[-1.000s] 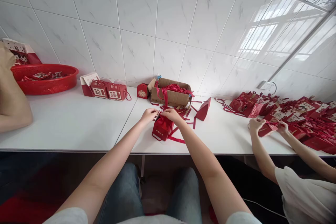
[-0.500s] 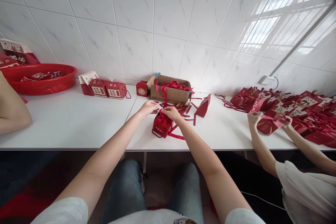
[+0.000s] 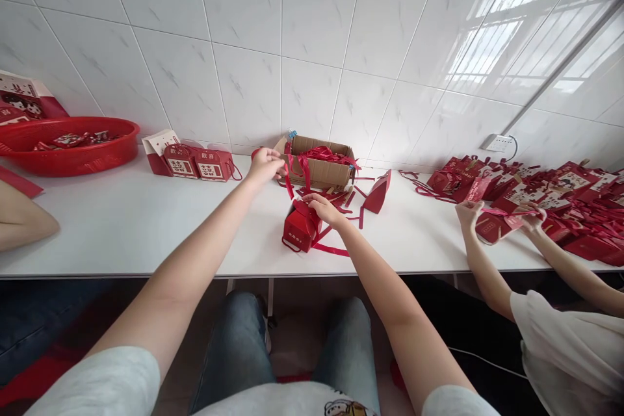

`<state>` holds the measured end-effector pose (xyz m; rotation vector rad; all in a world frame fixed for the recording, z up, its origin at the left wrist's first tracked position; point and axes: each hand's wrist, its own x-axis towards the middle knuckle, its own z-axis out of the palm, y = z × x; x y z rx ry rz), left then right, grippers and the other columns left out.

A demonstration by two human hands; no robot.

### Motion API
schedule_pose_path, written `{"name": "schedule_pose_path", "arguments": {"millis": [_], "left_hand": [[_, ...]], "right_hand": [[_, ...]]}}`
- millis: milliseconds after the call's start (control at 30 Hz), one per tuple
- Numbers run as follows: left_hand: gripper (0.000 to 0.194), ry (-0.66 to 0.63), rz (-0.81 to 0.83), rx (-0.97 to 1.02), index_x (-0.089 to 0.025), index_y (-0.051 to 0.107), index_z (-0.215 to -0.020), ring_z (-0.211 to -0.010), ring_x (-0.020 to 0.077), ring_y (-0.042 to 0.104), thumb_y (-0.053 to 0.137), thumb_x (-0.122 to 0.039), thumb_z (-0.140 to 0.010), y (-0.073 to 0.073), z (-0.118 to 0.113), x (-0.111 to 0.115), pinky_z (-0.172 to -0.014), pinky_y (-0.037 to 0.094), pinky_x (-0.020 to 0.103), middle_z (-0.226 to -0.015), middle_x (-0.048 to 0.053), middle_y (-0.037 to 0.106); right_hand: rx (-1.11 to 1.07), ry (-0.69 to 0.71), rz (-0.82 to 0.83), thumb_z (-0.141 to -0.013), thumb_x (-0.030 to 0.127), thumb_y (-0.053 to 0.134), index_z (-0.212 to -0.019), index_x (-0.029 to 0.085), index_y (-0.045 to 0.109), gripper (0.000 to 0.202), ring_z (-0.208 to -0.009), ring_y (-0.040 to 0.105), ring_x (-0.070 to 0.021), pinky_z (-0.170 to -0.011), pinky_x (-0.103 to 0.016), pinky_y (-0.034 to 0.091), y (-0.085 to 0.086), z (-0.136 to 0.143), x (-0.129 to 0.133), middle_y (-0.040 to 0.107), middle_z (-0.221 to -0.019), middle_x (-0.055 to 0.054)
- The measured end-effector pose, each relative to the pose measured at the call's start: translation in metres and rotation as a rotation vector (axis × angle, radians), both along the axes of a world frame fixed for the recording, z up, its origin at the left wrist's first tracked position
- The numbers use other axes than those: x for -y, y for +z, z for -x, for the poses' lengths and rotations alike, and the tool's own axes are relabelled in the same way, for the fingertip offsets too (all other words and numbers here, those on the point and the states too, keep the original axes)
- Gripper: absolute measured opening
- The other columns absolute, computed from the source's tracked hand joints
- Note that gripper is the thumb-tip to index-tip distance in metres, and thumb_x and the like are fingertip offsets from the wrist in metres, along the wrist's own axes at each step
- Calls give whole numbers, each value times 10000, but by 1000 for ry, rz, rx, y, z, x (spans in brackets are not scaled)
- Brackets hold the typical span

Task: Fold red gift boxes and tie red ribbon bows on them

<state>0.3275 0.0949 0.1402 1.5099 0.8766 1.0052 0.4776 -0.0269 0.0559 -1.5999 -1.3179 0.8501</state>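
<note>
Workroom, judging by the shared worktable point(image 3: 127, 227) and box piles point(image 3: 550, 201).

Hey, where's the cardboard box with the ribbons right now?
In the head view, the cardboard box stands near the middle of the white table, against the tiled wall, just beyond the small red gift box.

Glossy wall tiles point(image 3: 244, 6), satiny ribbon point(image 3: 290, 186) and smooth card.
The red box point(image 3: 298, 229) looks like stiff, smooth paper card with a soft sheen; the carton point(image 3: 322, 175) is matt brown corrugated cardboard. The tabletop point(image 3: 121, 227) is smooth and white with a faint sheen, the red basin point(image 3: 88, 157) shiny plastic, the wall socket point(image 3: 497, 142) pale plastic, the jeans point(image 3: 244, 344) matt denim.
</note>
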Motion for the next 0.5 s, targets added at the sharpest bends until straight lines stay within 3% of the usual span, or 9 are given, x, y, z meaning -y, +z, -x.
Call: {"name": "schedule_pose_path", "arguments": {"millis": [133,233,367,500], "left_hand": [[284,92,-169,21,-171,452,-915,-503,113,597,583,-24,-711,45,-8,-10,-477,412,225,-740,-5,576],[287,75,-187,23,-171,456,-962,-575,151,645,567,-36,-734,65,-17,-11,-545,483,271,-779,11,556],[211,-110,-303,20,-173,464,-914,-675,170,668,582,-76,-768,69,-22,6,-622,528,308,-805,16,568],[205,-332,-477,6,-177,524,-927,-876,171,646,652,-197,-767,53,-2,39,-802,511,320,-882,33,646]], "right_hand": [[22,146,11,-770,168,502,-1172,254,590,421,-1084,579,-183,-926,-319,471,3,-18,17,603,-1235,-23],[64,183,22,-725,189,615,-1227,243,555,508,-1122,566,-208,-944,-351,476,0,-26,25,560,-1297,-52],[133,110,36,-704,337,713,-1344,200,439,710,-1221,497,-283,-1004,-451,435,-7,-16,35,460,-1392,-140],[280,-194,87,-643,500,751,-1437,129,301,984,-1392,258,-381,-1091,-519,314,-2,-2,33,283,-1493,-223]]}}
